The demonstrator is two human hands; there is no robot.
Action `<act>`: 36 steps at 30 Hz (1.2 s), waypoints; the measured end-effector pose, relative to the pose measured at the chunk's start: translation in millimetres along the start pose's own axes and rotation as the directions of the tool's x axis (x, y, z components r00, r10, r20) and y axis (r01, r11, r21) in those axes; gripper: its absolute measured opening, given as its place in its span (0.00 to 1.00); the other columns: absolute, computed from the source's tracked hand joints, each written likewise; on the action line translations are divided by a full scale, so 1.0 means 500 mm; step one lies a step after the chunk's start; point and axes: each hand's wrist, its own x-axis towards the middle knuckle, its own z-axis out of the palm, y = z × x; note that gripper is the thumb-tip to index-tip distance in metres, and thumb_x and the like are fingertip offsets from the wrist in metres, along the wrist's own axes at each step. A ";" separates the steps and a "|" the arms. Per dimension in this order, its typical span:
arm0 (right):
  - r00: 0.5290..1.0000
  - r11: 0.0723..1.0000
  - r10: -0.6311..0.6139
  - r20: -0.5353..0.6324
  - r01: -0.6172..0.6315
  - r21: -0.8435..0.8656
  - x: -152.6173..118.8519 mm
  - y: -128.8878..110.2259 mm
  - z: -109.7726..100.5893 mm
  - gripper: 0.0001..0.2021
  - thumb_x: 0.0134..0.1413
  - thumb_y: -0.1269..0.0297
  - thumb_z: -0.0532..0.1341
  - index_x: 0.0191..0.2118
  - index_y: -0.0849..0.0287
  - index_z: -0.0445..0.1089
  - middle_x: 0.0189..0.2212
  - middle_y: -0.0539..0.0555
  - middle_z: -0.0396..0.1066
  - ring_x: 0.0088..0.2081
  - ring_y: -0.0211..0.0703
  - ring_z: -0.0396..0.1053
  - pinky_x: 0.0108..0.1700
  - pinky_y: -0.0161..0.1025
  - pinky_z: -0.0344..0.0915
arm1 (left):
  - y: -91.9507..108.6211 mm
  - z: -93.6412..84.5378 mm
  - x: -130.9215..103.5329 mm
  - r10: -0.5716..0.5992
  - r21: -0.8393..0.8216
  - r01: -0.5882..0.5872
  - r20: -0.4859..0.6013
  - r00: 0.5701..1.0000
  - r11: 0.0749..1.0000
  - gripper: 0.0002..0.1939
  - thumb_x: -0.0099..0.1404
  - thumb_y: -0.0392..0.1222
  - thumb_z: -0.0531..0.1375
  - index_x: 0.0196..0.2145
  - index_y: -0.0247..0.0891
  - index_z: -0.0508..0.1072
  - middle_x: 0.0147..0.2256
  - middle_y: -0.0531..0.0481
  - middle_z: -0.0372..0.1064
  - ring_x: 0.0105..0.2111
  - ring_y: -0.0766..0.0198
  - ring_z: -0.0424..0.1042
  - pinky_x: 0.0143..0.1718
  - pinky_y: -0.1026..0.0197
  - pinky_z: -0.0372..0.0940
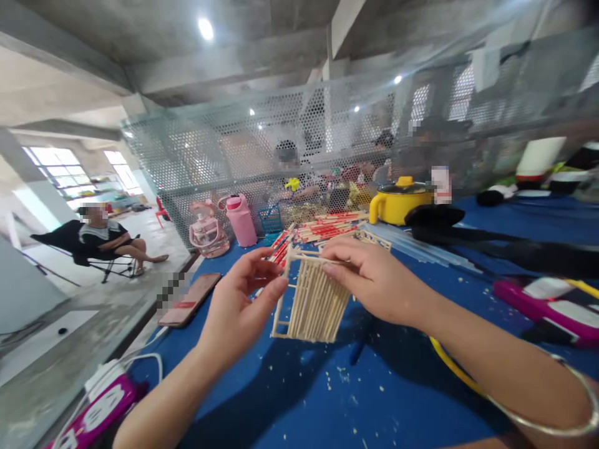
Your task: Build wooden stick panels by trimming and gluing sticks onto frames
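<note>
A small frame of thin wooden sticks [318,302] is held up over the blue tabletop [299,399], tilted, with many sticks side by side. My right hand [374,277] pinches its top edge between thumb and fingers. At the frame's left side is my left hand [248,293], its fingers curled and the thumb apart from them, with nothing visible between them. Behind the frame lie red-and-tan stick bundles [327,226]. Another light wooden piece [374,239] shows partly behind my right hand.
A pink phone [191,299], a pink bottle [242,221] and a clear pink jug [208,234] stand left. A yellow pot [397,204] and clear tubes [430,249] are behind right. Purple power strips [552,312] lie at both sides. A person [110,234] sits far left.
</note>
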 end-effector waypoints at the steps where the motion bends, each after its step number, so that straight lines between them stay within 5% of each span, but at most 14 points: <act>1: 1.000 1.000 -0.023 -0.010 0.023 -0.007 0.004 0.000 0.004 0.09 0.57 0.65 0.55 0.34 0.58 0.73 0.34 0.53 0.72 0.37 0.41 0.68 0.40 0.39 0.63 | -0.010 0.008 -0.003 -0.033 -0.064 0.034 0.004 0.999 0.997 0.23 0.60 0.42 0.61 0.52 0.38 0.62 0.37 0.47 0.72 0.37 0.64 0.72 0.41 0.60 0.68; 11: 0.990 0.991 -0.135 -0.042 0.135 -0.012 -0.011 0.009 0.054 0.08 0.59 0.66 0.55 0.37 0.58 0.72 0.42 0.53 0.72 0.45 0.40 0.69 0.48 0.36 0.63 | -0.022 0.033 -0.033 -0.214 -0.414 0.179 -0.040 0.976 0.893 0.27 0.55 0.34 0.64 0.51 0.38 0.61 0.35 0.51 0.76 0.39 0.64 0.75 0.45 0.61 0.68; 19: 0.984 0.988 -0.149 -0.094 0.144 -0.060 -0.018 0.000 0.065 0.08 0.58 0.67 0.56 0.37 0.57 0.72 0.41 0.55 0.73 0.46 0.43 0.69 0.47 0.39 0.65 | -0.031 0.043 -0.037 -0.218 -0.420 0.153 -0.111 0.970 0.895 0.28 0.52 0.33 0.65 0.51 0.38 0.63 0.28 0.55 0.75 0.33 0.66 0.76 0.37 0.65 0.69; 36: 0.980 0.980 -0.186 -0.070 0.179 -0.092 -0.026 -0.007 0.068 0.10 0.59 0.67 0.55 0.42 0.56 0.72 0.41 0.54 0.74 0.48 0.45 0.68 0.51 0.43 0.63 | -0.027 0.044 -0.036 -0.246 -0.391 0.174 -0.143 0.959 0.904 0.37 0.50 0.36 0.67 0.57 0.38 0.60 0.26 0.56 0.76 0.32 0.64 0.76 0.38 0.63 0.70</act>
